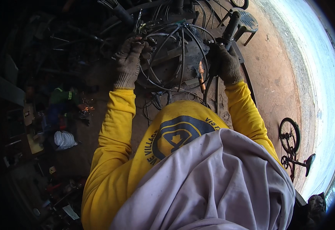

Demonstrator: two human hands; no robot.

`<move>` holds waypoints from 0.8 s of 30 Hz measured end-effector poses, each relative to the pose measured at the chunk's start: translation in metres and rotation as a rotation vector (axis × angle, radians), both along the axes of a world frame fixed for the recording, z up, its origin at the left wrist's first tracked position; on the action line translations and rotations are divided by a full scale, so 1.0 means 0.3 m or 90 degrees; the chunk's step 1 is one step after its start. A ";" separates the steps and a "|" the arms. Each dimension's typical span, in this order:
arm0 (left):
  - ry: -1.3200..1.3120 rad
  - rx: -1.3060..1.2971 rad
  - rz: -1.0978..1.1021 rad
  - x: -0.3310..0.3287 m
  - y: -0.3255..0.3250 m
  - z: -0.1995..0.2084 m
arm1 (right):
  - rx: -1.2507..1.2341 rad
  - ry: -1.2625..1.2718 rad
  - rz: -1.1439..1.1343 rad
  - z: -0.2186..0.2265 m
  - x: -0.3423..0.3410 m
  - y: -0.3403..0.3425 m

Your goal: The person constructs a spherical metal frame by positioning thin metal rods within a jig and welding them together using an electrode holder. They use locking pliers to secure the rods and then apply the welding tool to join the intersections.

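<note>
In front of me stands a domed frame of bent metal rods [182, 57], its ribs meeting at the top and a round hoop below. My left hand [130, 59], in a grey-brown knit work glove, is closed at the frame's left side. My right hand [228, 63], gloved likewise, is closed at its right side, just below a thick upright metal pipe [233, 26]. The fingertips of both hands are partly hidden in shadow. A tool with an orange handle [201, 76] hangs inside the right side of the hoop. Behind the rods is a dark, rounded metal surface [165, 57].
Thin rods and cables crowd the far side. A plastic stool [247, 20] stands far right, and a bicycle [290, 138] is on the dirt at right. To the left, a person in dark green [62, 97] works amid orange sparks [87, 109], near a white sack [64, 140].
</note>
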State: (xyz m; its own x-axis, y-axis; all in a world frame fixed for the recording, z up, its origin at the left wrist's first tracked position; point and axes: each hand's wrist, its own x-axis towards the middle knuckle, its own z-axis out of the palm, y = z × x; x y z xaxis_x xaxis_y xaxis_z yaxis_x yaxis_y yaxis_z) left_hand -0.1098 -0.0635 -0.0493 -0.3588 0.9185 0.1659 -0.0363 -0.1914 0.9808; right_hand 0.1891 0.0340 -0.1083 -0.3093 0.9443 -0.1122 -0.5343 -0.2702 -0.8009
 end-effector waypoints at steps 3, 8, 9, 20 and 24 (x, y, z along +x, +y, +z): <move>0.070 0.005 0.099 0.040 0.011 0.034 | -0.011 -0.012 -0.007 0.013 -0.011 -0.027; 0.228 0.171 0.152 0.025 0.005 -0.009 | -0.021 0.038 -0.021 0.010 -0.034 -0.063; 0.303 0.263 0.167 0.010 0.001 -0.025 | -0.019 0.037 -0.019 0.016 -0.044 -0.074; 0.786 0.046 0.135 0.195 -0.133 0.030 | -0.067 0.120 -0.066 -0.004 -0.084 -0.103; 0.707 0.121 0.179 0.209 -0.139 0.012 | -0.079 0.052 -0.032 -0.019 -0.069 -0.122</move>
